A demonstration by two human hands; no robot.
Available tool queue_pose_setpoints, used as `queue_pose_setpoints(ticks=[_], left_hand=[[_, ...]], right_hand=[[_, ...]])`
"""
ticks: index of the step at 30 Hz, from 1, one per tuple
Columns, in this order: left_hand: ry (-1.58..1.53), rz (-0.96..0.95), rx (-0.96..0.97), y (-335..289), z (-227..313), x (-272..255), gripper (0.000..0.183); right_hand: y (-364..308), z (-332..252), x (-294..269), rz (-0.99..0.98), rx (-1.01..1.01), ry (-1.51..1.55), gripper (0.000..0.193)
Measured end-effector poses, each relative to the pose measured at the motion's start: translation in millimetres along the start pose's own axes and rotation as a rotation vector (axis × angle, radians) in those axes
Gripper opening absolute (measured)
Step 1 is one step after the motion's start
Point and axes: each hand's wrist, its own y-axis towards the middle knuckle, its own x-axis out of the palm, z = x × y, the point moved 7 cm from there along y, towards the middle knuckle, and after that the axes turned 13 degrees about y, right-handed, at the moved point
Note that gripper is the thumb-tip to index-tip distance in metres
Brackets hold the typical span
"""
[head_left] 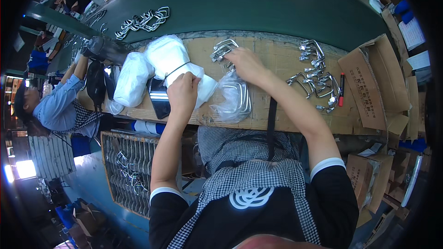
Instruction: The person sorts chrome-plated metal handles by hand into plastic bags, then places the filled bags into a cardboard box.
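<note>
The right hand grips shiny silver bent metal handles, their long axis slanting leftward from it; the left hand is near white plastic bags, its hold I cannot tell.

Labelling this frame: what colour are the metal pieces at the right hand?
Shiny silver; the metal pieces at the right hand show best in head view.

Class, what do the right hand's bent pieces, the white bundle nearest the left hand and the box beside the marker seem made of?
Bent pieces: probably polished or plated metal; bright glints. White bundle: likely thin plastic film or foam; soft sheen, creases. Box: apparently cardboard, matte brown; folded flaps.
</note>
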Motion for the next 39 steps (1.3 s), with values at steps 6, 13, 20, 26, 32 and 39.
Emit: queue_pose_setpoints(ticks=[6, 13, 20, 26, 32, 39], left_hand=[[-0.362, 0.014, -0.171, 2.0, -2.5, -24.7, 0.014], [-0.531, 0.177, -0.078, -8.1, 17.6, -52.9, 0.004], [-0.544, 0.260, 0.017, -24.8, 67.6, -78.3, 0.006], [-0.359, 0.440, 0.385, -51.5, 101.3, -100.6, 0.013], [0.334, 0.164, 0.156, -12.1, 30.5, -23.6, 0.011], [0.367, -0.029, 0.189, -13.8, -6.6, -1.8, 0.014]], right_hand=[[16.9, -3.0, -33.0, 0.196, -0.154, -0.038, 0.023], [-0.2, -40.8, -59.1, 0.060, 0.562, 1.598, 0.011], [-35.2, -104.9, -55.4, 0.468, 0.175, 1.113, 0.013], [-72.1, -147.5, -63.7, 0.364, -0.565, 0.155, 0.012], [-68.6, -107.1, -3.7, -0.109, -0.347, 0.208, 0.019], [-12.7, -25.9, -16.0, 0.123, -0.098, 0.172, 0.026]])
